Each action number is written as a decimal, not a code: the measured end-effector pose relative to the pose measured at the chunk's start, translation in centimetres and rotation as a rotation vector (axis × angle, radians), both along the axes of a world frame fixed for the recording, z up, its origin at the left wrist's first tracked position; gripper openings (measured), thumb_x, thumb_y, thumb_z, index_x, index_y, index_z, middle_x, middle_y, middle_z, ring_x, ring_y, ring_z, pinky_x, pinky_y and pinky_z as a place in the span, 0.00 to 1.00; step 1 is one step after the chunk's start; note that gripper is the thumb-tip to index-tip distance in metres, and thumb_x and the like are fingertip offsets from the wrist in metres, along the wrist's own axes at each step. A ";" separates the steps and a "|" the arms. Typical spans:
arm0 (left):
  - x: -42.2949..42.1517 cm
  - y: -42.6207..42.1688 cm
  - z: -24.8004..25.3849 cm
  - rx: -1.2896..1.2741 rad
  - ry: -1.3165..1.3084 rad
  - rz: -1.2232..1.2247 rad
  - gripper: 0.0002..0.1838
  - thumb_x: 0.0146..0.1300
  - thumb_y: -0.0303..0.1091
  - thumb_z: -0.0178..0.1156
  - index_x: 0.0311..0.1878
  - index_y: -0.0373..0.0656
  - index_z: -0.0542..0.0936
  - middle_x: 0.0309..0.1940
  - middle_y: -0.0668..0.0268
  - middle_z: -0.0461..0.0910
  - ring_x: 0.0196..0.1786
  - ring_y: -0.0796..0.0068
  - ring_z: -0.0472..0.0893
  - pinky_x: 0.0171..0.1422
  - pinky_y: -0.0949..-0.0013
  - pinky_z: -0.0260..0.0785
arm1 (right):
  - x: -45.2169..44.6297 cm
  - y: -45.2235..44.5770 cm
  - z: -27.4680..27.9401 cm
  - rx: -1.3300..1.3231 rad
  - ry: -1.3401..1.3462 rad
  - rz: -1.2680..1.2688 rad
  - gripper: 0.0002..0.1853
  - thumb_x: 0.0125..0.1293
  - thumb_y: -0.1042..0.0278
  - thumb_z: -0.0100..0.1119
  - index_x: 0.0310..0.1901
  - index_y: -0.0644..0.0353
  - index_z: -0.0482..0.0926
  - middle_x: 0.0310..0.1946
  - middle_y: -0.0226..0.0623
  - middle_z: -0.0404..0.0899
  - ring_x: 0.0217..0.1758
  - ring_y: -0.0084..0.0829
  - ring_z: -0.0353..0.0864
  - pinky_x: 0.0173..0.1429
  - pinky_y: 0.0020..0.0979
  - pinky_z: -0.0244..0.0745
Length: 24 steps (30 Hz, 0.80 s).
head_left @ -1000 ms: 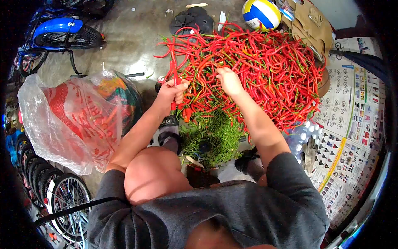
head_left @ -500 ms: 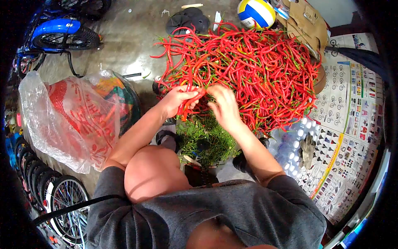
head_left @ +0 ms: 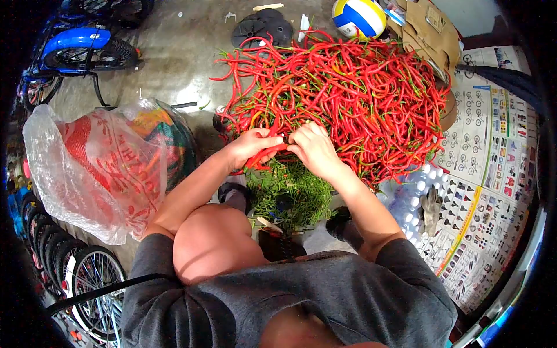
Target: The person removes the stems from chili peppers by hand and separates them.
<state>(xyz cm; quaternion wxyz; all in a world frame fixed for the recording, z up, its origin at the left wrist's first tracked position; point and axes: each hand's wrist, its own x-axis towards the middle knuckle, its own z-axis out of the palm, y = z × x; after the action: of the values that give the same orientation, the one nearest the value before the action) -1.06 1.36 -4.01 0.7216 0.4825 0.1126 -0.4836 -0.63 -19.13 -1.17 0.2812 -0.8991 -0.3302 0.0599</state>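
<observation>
A wide heap of red chili peppers (head_left: 371, 93) with green stems covers the floor in front of me. My left hand (head_left: 254, 148) is closed round a few red chilies at the heap's near left edge. Beside it, almost touching, my right hand (head_left: 313, 149) has its fingers bent and pressed together at the stem end of the held chilies. Whatever lies between its fingertips is too small to make out. Below both hands, between my feet, is a pile of green stems (head_left: 290, 194).
Clear plastic over a red sack (head_left: 104, 168) bulges at the left. Bicycles stand farther left, one with a blue fender (head_left: 78, 38). A ball (head_left: 358, 18) and cardboard (head_left: 429, 29) lie behind the heap. Plastic bottles (head_left: 406, 203) and a printed sheet (head_left: 481, 174) are at the right.
My right hand has come back from the heap to my left hand, and its fingers have closed in. My left hand has moved slightly down and still holds red chilies.
</observation>
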 end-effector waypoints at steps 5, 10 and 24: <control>0.0 -0.5 0.0 0.099 -0.319 -0.019 0.09 0.55 0.32 0.63 0.36 0.41 0.76 0.25 0.71 0.76 0.23 0.84 0.73 0.24 0.78 0.63 | -0.3 -0.9 -0.9 0.105 0.313 0.013 0.07 0.60 0.66 0.55 0.32 0.61 0.76 0.31 0.39 0.76 0.36 0.39 0.74 0.45 0.36 0.68; 0.3 -0.8 1.3 -0.020 -0.473 0.024 0.08 0.58 0.32 0.59 0.38 0.39 0.76 0.29 0.69 0.77 0.32 0.81 0.75 0.37 0.74 0.68 | -1.4 -0.8 -0.9 0.589 0.822 -0.177 0.07 0.64 0.69 0.51 0.36 0.62 0.75 0.30 0.33 0.75 0.35 0.27 0.72 0.43 0.28 0.67; 0.0 -0.8 -0.6 0.127 -0.073 0.377 0.11 0.57 0.30 0.60 0.38 0.45 0.68 0.17 0.77 0.65 0.15 0.85 0.61 0.23 0.74 0.58 | 9.0 -4.0 -7.4 -0.316 0.219 -0.153 0.19 0.64 0.66 0.37 0.55 0.60 0.67 0.59 0.50 0.64 0.62 0.44 0.64 0.62 0.39 0.61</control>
<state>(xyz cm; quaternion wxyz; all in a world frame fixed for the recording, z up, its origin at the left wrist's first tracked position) -1.08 0.57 -4.65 0.7711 0.5144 0.2049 -0.3143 8.39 -23.18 -8.58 0.1746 -0.9426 -0.2149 0.1867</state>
